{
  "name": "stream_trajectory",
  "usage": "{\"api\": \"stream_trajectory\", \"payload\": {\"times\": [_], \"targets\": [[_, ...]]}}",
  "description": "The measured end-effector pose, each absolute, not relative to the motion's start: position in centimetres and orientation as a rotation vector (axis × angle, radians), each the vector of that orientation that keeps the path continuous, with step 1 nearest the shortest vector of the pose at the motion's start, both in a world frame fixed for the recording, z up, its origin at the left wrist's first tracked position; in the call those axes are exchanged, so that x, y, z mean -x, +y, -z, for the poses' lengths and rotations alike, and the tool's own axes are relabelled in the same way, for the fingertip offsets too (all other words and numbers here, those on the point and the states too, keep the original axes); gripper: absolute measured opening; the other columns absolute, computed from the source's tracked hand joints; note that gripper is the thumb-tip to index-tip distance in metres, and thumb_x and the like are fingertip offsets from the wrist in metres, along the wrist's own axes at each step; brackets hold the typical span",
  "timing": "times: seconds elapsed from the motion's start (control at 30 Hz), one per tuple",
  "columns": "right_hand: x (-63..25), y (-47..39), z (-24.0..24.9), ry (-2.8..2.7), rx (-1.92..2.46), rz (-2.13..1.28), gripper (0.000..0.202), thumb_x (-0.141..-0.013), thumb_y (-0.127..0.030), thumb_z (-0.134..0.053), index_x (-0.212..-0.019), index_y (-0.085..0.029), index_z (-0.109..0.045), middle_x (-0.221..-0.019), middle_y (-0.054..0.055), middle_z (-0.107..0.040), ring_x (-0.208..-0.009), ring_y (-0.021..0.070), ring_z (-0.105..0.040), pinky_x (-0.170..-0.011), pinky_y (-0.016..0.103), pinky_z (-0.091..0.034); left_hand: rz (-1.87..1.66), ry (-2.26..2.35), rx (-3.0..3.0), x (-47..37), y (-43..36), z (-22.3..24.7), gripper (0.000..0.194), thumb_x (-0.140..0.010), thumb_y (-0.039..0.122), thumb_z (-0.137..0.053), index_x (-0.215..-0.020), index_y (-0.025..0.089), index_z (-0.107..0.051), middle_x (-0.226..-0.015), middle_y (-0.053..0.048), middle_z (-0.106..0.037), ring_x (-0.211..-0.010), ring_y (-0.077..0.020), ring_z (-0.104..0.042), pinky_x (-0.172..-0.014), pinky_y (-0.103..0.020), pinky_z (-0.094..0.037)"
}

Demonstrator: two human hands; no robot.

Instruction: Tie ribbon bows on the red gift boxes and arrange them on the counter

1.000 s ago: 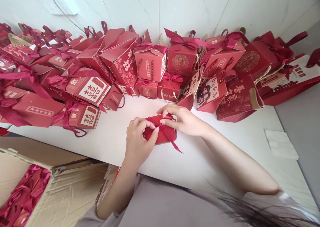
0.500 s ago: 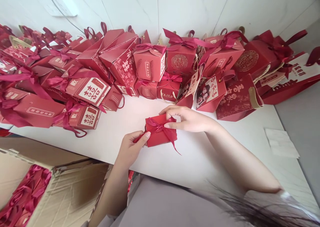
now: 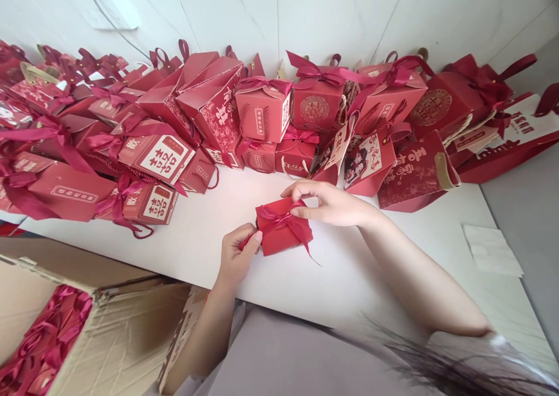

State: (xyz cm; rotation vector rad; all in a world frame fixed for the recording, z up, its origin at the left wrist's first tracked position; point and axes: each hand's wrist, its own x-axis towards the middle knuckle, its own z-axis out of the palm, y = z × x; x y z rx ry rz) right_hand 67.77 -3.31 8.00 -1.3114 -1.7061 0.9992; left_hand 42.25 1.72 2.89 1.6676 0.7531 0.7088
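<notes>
A small red gift box [image 3: 279,241] sits on the white table in front of me, with a dark red ribbon [image 3: 282,218] tied in a bow across its top. At the box's left edge, my left hand [image 3: 238,253] is closed in a pinch, a bit of red ribbon showing between thumb and fingers. My right hand [image 3: 325,204] reaches over from the right, thumb and forefinger pinched on the bow's right part at the back of the box. One thin ribbon tail trails off the box's front right corner onto the table.
Many finished-looking red gift boxes [image 3: 262,113] with bows and cords line the wall. An open cardboard carton [image 3: 131,332] at lower left holds more red ribboned boxes. White paper [image 3: 491,249] lies at the table's right. A cable [image 3: 116,26] hangs by a wall socket.
The box and my left hand have shifted slightly to the right, and the box has turned a little. My right hand stays on the bow.
</notes>
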Motion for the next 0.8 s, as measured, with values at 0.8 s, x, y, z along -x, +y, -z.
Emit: {"api": "stream_trajectory", "payload": {"times": [0.8], "targets": [[-60.9,-12.8,-7.3,-1.357,1.966,-0.495,0.033,-0.084,-0.055,-0.069,-0.090,-0.024,-0.060,-0.079,0.000,-0.069,-0.064,0.0177,-0.064,-0.060,0.031,-0.049,-0.294,0.354,-2.325,-44.7,7.7,-9.5,0.010,-0.084,0.016,-0.057,-0.077,0.020,-0.051,-0.125,-0.009,-0.057,-0.125,-0.0261,-0.051,-0.106,-0.040,-0.041]]}}
